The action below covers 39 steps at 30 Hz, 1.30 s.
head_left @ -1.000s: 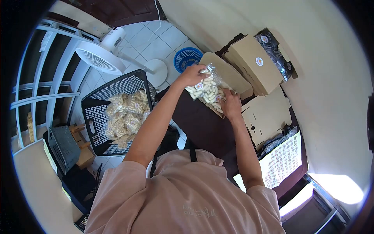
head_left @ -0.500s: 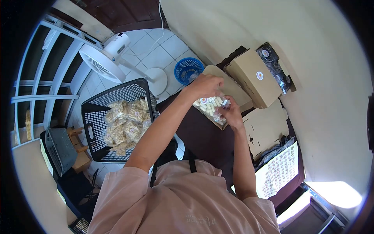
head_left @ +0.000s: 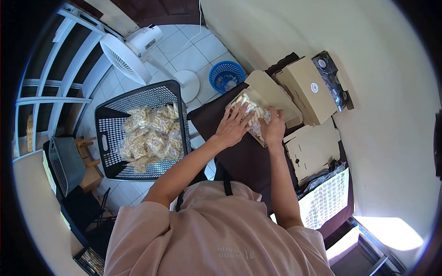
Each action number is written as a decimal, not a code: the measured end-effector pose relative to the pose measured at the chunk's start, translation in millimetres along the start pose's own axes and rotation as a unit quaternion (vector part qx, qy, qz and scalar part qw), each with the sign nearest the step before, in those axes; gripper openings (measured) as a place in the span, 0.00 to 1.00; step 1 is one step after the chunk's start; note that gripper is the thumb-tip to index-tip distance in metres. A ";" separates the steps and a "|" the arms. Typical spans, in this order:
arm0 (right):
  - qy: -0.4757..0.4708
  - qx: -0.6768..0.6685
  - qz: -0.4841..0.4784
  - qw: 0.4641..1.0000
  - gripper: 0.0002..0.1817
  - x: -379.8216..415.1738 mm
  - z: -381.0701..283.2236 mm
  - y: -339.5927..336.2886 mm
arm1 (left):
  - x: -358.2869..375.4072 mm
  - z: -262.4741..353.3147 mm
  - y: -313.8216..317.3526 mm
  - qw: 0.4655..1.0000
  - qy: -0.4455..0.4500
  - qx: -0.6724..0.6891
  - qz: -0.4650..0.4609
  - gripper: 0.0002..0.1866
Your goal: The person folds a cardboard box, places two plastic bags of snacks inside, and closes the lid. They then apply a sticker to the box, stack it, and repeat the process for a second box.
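Note:
A clear plastic bag of pale, finger-shaped pieces (head_left: 253,115) lies inside an open cardboard box (head_left: 258,139) on the dark table. My left hand (head_left: 232,126) rests flat on the near left part of the bag, its fingers spread. My right hand (head_left: 274,128) presses at the bag's right side, thumb and fingers apart, close to the box's wall. The box's raised lid (head_left: 281,99) leans back behind it. Part of the bag is covered by my fingers.
A black basket (head_left: 105,158) full of similar bags (head_left: 154,133) stands to the left. Behind are a white fan (head_left: 126,60) and a blue bin (head_left: 227,76). A closed carton (head_left: 307,89), flat cardboard (head_left: 315,149) and a sticker sheet (head_left: 326,198) lie on the right.
My left hand has come down from the box's far side and now lies spread on the bag. My right hand has opened from gripping the plastic. The view has shifted slightly.

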State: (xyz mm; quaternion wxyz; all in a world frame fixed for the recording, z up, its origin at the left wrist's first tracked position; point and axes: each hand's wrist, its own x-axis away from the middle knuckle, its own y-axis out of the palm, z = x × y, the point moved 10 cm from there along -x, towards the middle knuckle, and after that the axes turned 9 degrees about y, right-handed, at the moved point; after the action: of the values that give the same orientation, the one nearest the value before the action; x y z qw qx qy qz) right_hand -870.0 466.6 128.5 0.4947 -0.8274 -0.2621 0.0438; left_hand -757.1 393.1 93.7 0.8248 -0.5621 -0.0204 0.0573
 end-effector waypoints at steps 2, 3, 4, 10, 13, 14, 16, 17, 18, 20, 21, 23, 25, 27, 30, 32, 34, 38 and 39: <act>-0.054 -0.003 0.017 0.998 0.24 3.3 3.8 8.6 | 0.4 0.8 0.8 1.000 -0.020 -0.018 -0.007 0.31; -0.057 -0.036 -0.003 0.998 0.22 3.5 6.4 16.5 | 0.3 2.1 -0.3 1.000 -0.016 -0.014 -0.003 0.31; -0.059 -0.069 -0.023 0.996 0.19 2.8 10.1 22.5 | 0.0 3.2 -1.6 1.000 -0.011 -0.010 0.002 0.32; -0.124 -0.017 -0.016 0.992 0.17 11.3 0.9 24.1 | 5.4 -0.1 0.1 1.000 -0.010 -0.001 0.020 0.33; -0.142 -0.007 0.026 0.989 0.17 13.9 -7.8 16.4 | 4.0 -2.5 -0.4 1.000 -0.024 0.004 0.003 0.34; -0.149 -0.006 0.026 0.989 0.17 14.8 -10.7 17.1 | 6.4 -3.3 -0.8 1.000 -0.024 0.015 -0.001 0.35; -0.138 0.035 0.007 0.990 0.17 18.8 -12.5 24.6 | 10.2 -8.7 -0.4 0.999 -0.014 0.047 0.008 0.35; -0.142 0.036 0.004 0.989 0.17 20.9 -14.2 24.1 | 11.9 -9.8 0.4 0.997 -0.001 0.080 0.014 0.35; -0.137 0.062 0.012 0.989 0.18 21.0 -16.8 20.4 | 13.6 -9.5 -14.7 0.993 0.011 0.096 0.064 0.34; -0.132 0.061 0.012 0.989 0.21 15.4 -13.8 21.9 | 24.7 -9.0 -43.0 0.987 -0.006 0.138 0.083 0.33; -0.127 0.044 0.033 0.990 0.22 21.2 -27.3 12.4 | 37.2 -15.4 -54.0 0.979 -0.019 0.176 0.101 0.32; -0.133 0.004 0.056 0.989 0.19 31.9 -51.4 11.6 | 78.1 -27.7 -77.2 0.940 -0.017 0.250 0.234 0.28; -0.118 -0.064 -0.007 0.991 0.13 52.8 -93.2 22.2 | 129.7 -46.3 -80.9 0.914 -0.104 0.315 0.232 0.26; -0.152 -0.154 -0.072 0.974 0.06 71.6 -118.0 61.0 | 190.4 -68.4 -81.2 0.894 -0.163 0.330 0.255 0.25; -0.102 -0.175 -0.237 0.950 0.06 122.1 -163.9 126.4 | 297.9 -103.9 -63.0 0.812 -0.298 0.384 0.323 0.20; -0.176 -0.116 -0.262 0.942 0.15 155.7 -192.5 173.1 | 371.0 -117.5 -58.3 0.787 -0.401 0.348 0.315 0.16; -0.170 -0.032 -0.341 0.924 0.21 185.9 -200.0 240.9 | 434.9 -126.2 -60.6 0.737 -0.471 0.344 0.342 0.12; -0.164 0.005 -0.364 0.917 0.21 202.9 -193.4 369.8 | 522.1 -138.6 -74.3 0.606 -0.529 0.398 0.441 0.12; -0.201 0.029 -0.319 0.926 0.22 203.9 -197.8 387.0 | 538.9 -138.6 -79.6 0.571 -0.556 0.405 0.449 0.13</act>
State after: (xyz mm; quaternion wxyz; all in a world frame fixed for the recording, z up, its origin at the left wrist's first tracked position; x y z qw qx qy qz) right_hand -478.2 262.1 -58.9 0.4435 -0.6588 -0.6050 0.0568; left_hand -202.9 299.5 100.2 0.6612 0.0356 -0.1941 0.7238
